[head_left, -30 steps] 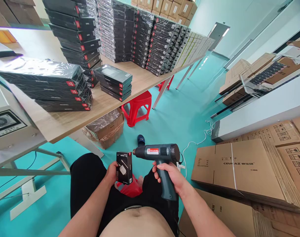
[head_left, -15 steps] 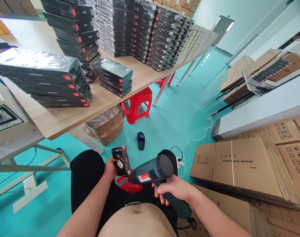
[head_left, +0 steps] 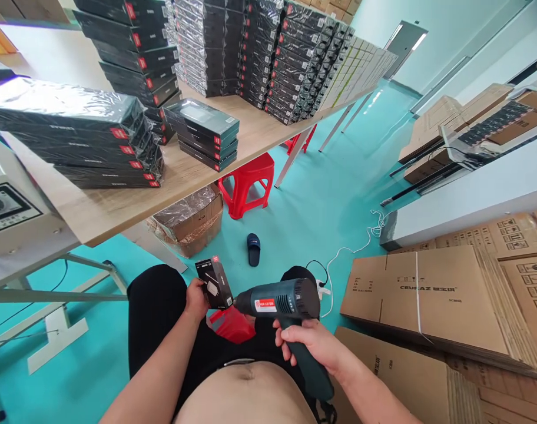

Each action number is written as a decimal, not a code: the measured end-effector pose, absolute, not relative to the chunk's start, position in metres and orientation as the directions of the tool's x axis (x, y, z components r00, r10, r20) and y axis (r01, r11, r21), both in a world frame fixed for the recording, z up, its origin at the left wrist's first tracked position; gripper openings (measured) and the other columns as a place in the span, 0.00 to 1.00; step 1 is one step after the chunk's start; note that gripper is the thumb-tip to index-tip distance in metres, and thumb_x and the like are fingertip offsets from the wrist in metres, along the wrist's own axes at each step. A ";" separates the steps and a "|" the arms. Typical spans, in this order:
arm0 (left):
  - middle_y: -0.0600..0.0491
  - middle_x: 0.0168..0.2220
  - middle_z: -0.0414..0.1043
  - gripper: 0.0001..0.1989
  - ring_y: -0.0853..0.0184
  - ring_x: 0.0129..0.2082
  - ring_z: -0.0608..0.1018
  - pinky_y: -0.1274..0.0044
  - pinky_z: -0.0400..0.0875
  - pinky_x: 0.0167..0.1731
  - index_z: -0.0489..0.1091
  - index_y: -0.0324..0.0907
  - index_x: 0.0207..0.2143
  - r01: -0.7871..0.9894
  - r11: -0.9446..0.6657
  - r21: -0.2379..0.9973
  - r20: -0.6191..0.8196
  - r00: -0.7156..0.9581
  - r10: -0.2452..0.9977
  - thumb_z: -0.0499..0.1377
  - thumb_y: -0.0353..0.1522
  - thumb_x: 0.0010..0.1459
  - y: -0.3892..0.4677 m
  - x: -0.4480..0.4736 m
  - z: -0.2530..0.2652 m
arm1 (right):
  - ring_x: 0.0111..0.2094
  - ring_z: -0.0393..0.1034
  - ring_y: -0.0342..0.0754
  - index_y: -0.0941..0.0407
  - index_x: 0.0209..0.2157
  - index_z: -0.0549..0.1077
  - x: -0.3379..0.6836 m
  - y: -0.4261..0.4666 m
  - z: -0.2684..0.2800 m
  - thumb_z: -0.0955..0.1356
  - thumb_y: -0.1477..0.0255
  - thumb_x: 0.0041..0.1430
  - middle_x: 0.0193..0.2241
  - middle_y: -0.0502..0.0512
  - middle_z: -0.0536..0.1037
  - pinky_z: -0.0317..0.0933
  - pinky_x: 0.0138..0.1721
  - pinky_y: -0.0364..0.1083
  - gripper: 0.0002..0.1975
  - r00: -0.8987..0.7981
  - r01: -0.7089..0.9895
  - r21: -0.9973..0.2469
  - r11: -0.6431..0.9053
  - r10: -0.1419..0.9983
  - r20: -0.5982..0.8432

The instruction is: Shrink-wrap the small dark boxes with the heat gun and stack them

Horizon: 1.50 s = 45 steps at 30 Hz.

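Observation:
In my left hand is a small black box with a red corner and a picture of a white charger on its face. My fingers wrap its left edge. My right hand is closed around the handle of a dark green heat gun. Its nozzle points left, right at the lower right edge of the box; whether they touch I cannot tell. Below the nozzle, between my legs, shows part of a red stool seat.
Black boxes stand stacked on the wooden table, many wrapped in film. Underneath sits a carton beside a red stool. A slipper and a white cable lie on the floor. Cartons fill the right side.
The heat gun has swung a little to the right and lies more level, its nozzle still toward the box. The box has tilted and shifted slightly left and up.

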<state>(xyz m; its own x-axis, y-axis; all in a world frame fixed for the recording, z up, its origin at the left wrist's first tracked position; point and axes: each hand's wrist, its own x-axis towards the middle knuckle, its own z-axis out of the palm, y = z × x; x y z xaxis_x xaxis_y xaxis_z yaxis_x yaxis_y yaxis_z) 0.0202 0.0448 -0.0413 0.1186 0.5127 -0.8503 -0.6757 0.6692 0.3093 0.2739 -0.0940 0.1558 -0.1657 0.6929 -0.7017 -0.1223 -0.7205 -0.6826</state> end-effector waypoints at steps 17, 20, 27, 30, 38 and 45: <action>0.35 0.55 0.68 0.36 0.46 0.52 0.72 0.51 0.63 0.51 0.58 0.38 0.61 -0.697 0.703 0.143 -0.368 0.622 0.691 0.51 0.51 0.58 0.038 0.012 0.014 | 0.25 0.67 0.39 0.61 0.40 0.73 0.297 -0.086 0.118 0.67 0.71 0.51 0.30 0.53 0.74 0.61 0.23 0.37 0.14 -0.156 -0.744 -0.396 -0.538 0.716 -0.680; 0.36 0.51 0.71 0.32 0.46 0.52 0.73 0.52 0.66 0.49 0.60 0.37 0.60 -0.647 0.747 0.150 -0.426 0.640 0.640 0.52 0.46 0.59 0.036 0.012 0.012 | 0.25 0.66 0.40 0.61 0.40 0.73 0.292 -0.080 0.113 0.67 0.71 0.51 0.30 0.53 0.74 0.61 0.24 0.38 0.13 -0.150 -0.784 -0.358 -0.506 0.716 -0.682; 0.36 0.49 0.73 0.30 0.46 0.51 0.74 0.53 0.66 0.49 0.62 0.34 0.58 -0.575 0.802 0.160 -0.469 0.671 0.574 0.53 0.45 0.59 0.034 0.012 0.005 | 0.25 0.67 0.41 0.61 0.39 0.72 0.283 -0.068 0.114 0.67 0.72 0.51 0.30 0.54 0.73 0.62 0.23 0.39 0.13 -0.154 -0.778 -0.360 -0.516 0.710 -0.687; 0.35 0.48 0.73 0.30 0.45 0.51 0.74 0.53 0.67 0.49 0.64 0.34 0.56 -0.555 0.818 0.149 -0.491 0.677 0.548 0.54 0.45 0.58 0.033 0.014 0.006 | 0.25 0.67 0.40 0.60 0.39 0.72 0.282 -0.066 0.116 0.67 0.72 0.51 0.30 0.53 0.74 0.62 0.23 0.38 0.12 -0.155 -0.770 -0.373 -0.518 0.718 -0.678; 0.36 0.48 0.74 0.27 0.45 0.50 0.74 0.53 0.68 0.48 0.67 0.35 0.52 -0.517 0.848 0.116 -0.550 0.678 0.488 0.56 0.44 0.57 0.034 0.016 0.005 | 0.25 0.67 0.39 0.61 0.37 0.73 0.271 -0.050 0.121 0.66 0.71 0.52 0.28 0.53 0.75 0.63 0.24 0.37 0.11 -0.157 -0.720 -0.437 -0.539 0.740 -0.653; 0.40 0.36 0.79 0.27 0.49 0.39 0.80 0.59 0.73 0.42 0.72 0.34 0.45 -0.492 0.858 0.144 -0.615 0.635 0.467 0.57 0.49 0.55 0.037 0.014 -0.004 | 0.22 0.71 0.44 0.62 0.37 0.75 0.258 -0.045 0.155 0.68 0.74 0.48 0.27 0.56 0.78 0.63 0.20 0.41 0.12 -0.348 -0.409 -0.622 -0.668 0.744 -0.571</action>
